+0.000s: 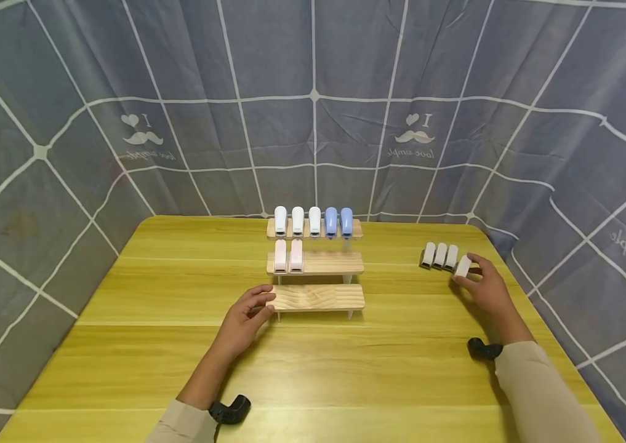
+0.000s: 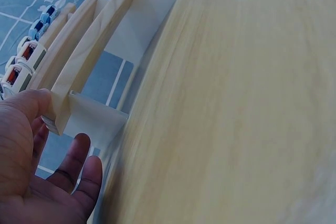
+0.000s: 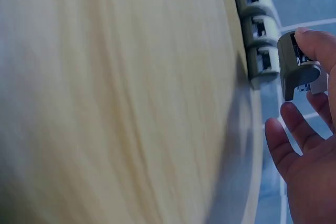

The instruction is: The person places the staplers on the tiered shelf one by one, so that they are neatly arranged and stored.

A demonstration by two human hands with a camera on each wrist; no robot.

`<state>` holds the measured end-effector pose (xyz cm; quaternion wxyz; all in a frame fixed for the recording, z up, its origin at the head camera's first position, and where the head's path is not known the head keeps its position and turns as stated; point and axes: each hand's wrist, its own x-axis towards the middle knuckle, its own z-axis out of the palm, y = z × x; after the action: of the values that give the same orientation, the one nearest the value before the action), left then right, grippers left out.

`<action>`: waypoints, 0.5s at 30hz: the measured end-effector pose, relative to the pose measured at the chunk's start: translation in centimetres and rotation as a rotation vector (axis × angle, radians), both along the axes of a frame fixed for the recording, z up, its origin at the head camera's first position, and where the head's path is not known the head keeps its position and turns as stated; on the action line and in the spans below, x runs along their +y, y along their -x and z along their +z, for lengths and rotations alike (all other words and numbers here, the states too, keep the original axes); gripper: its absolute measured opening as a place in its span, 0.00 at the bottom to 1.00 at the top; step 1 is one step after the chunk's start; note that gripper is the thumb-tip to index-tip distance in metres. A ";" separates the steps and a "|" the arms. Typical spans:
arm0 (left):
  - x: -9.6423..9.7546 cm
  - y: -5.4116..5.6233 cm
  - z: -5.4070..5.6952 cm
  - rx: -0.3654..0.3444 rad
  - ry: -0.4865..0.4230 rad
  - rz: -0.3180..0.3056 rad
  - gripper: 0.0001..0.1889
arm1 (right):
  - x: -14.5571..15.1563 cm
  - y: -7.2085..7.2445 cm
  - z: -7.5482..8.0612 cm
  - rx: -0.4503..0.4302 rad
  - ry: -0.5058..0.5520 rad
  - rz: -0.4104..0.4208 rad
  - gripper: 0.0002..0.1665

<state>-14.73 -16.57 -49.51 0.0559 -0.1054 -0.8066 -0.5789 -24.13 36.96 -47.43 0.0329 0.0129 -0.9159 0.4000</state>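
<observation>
My left hand holds the left end of the lowest tier of a wooden stepped stand, thumb against its edge, the other fingers loosely bent in the left wrist view. At the right of the table, my right hand pinches a small white-topped stapler with a grey base. In the right wrist view it is raised and apart from a row of similar grey-and-white staplers. Two pale pink staplers stand on the middle tier's left. White staplers and blue staplers line the top tier.
The stand rests near the middle of a yellowish wood table on pale supports. A grey-blue curtain with white lines surrounds the table's back and sides. Black bands are on both wrists.
</observation>
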 end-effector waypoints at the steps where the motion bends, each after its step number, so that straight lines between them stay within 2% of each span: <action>1: 0.0 0.0 0.0 0.002 0.000 0.000 0.15 | -0.2 -0.1 0.1 0.016 0.004 0.003 0.49; 6: -0.1 0.0 0.0 0.006 0.002 -0.001 0.14 | -1.4 -0.7 0.5 0.090 0.046 0.012 0.46; 13: 0.8 -1.3 2.8 0.009 -0.001 0.003 0.14 | -3.2 -0.8 1.3 0.186 0.087 0.061 0.43; 15: 0.9 -1.4 3.2 0.000 -0.001 0.002 0.14 | -3.9 -0.9 1.8 0.211 0.092 0.077 0.42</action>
<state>-13.30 -15.71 -46.30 0.0566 -0.1049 -0.8064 -0.5792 -23.28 33.04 -45.67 0.1145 0.0888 -0.8868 0.4388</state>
